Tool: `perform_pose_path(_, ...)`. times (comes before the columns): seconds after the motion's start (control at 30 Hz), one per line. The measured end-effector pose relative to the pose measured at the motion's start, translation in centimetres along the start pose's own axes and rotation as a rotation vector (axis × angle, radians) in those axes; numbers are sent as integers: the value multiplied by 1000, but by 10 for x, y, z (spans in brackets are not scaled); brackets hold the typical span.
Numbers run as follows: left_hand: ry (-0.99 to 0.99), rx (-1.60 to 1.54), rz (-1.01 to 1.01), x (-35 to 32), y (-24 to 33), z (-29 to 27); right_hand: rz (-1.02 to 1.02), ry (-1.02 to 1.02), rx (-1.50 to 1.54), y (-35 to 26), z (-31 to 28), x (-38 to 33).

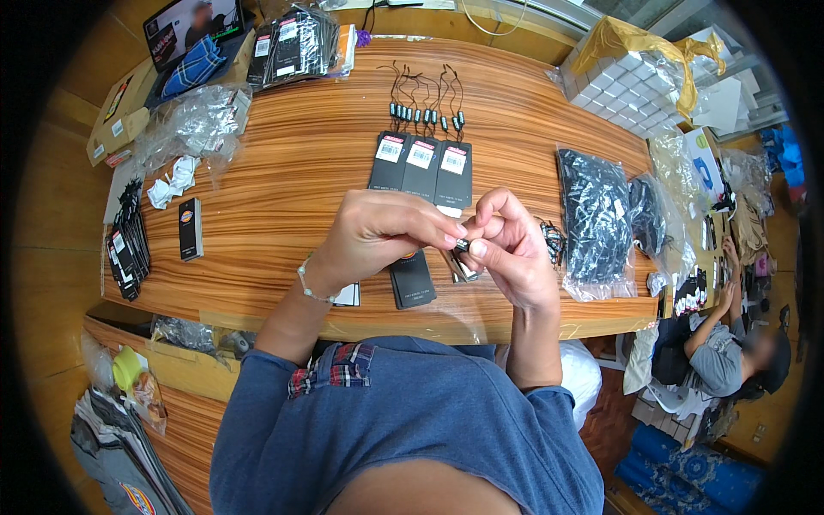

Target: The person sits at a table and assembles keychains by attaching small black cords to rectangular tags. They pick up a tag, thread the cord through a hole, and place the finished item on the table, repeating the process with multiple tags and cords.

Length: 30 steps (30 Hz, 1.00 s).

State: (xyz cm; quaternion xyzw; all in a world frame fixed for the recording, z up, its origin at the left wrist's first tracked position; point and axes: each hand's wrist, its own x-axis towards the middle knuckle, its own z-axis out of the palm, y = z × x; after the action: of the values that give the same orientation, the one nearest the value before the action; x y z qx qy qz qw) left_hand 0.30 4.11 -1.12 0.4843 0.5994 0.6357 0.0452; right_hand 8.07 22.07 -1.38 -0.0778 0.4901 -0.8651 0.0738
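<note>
My left hand and my right hand meet over the table, fingertips pinched together on a small black tag fastener. Thin tag edges show just beneath them, partly hidden by the fingers. Beyond my hands, three groups of black hang tags with white stickers lie side by side. Their black strings stretch away from me, each with a dark plastic seal. Nearer, under my left hand, rests a stack of black tags. A small heap of string fasteners sits beside my right hand.
Clear bags of black strings lie at right. Behind them stands a wrapped stack of white boxes. More tags, a small tag stack and crumpled plastic are at left. Another person sits at far right.
</note>
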Motion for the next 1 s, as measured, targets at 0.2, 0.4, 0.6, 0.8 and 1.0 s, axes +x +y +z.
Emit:
perform_pose_path(0.2,41,-28,35,-5,-9,6,5,4,77,11,-2,-2)
perform_pose_path(0.4,10,111,39,1,-7,-1,82,-17,72,13,-3,2)
perform_pose_path(0.6,40,318,25,8,-3,1,102,-79,-93,12,-22,9)
perform_pose_path(0.8,-74,-478,-417,-20,-36,23,-44,22,119,6,-19,10)
perform_pose_path(1.0,-25,-518,-456,-19,-36,35,-124,50,142,6,-21,8)
